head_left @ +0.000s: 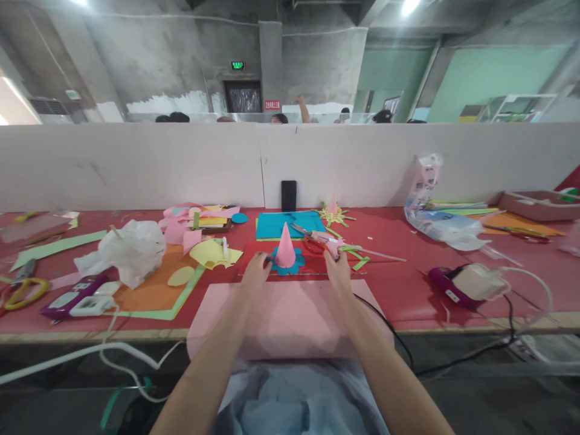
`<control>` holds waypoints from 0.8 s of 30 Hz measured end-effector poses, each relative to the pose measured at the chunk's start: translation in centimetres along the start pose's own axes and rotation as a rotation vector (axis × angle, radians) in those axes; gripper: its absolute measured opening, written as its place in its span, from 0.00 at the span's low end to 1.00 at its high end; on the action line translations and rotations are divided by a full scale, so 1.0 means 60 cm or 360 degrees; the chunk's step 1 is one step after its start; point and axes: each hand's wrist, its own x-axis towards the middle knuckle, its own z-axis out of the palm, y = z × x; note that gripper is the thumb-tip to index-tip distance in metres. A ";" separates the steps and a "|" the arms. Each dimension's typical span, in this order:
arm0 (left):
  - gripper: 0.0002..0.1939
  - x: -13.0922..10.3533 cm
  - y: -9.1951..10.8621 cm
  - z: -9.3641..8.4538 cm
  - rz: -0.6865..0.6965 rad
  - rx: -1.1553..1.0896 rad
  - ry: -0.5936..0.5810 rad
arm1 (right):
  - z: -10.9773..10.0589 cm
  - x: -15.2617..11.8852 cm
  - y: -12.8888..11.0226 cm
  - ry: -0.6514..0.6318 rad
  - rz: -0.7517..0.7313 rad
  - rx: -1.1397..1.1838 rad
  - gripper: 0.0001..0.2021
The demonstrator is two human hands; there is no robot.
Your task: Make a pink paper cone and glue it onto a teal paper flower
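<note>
A pink paper cone point(285, 249) stands point up on a blue flower-shaped paper point(296, 266), which lies on a red sheet point(251, 249). My left hand point(257, 269) is closed, its fingertips at the flower's left edge. To the right of the flower, my right hand point(338, 267) has its fingers curled together near a pink paper scrap point(334, 246); what is between them is too small to tell. Scissors with red handles point(313, 244) lie just beyond that hand, their blades toward the back left.
Blue sheets point(274, 225) and a second pink cone on a yellow-green fringed piece point(334, 212) lie behind. Paper scraps point(174, 232), crumpled white plastic point(131, 251) and a purple power strip point(75, 296) are left. Another power strip point(453, 290) and a plastic bag point(446, 226) are right.
</note>
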 end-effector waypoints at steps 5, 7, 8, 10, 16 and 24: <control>0.11 -0.002 0.003 0.008 -0.0138 -0.0165 0.0104 | 0.000 -0.001 0.005 -0.0015 0.0044 0.0150 0.28; 0.15 0.009 0.017 0.004 -0.0136 -0.0337 0.0165 | 0.000 0.001 0.006 0.0015 0.0034 0.0188 0.28; 0.18 0.018 0.027 0.000 -0.0110 -0.0436 0.0175 | 0.000 0.002 0.006 0.0034 0.0033 0.0209 0.28; 0.23 0.045 0.051 -0.014 0.0034 -0.0594 0.0121 | 0.001 0.004 0.008 0.0056 0.0035 0.0254 0.27; 0.18 0.136 0.106 -0.059 0.0278 -0.0701 -0.0140 | 0.001 0.009 0.011 0.0034 0.0056 0.0322 0.24; 0.13 0.145 0.100 -0.052 0.0199 -0.0662 -0.0134 | 0.004 0.013 0.012 0.0024 0.0117 0.0370 0.27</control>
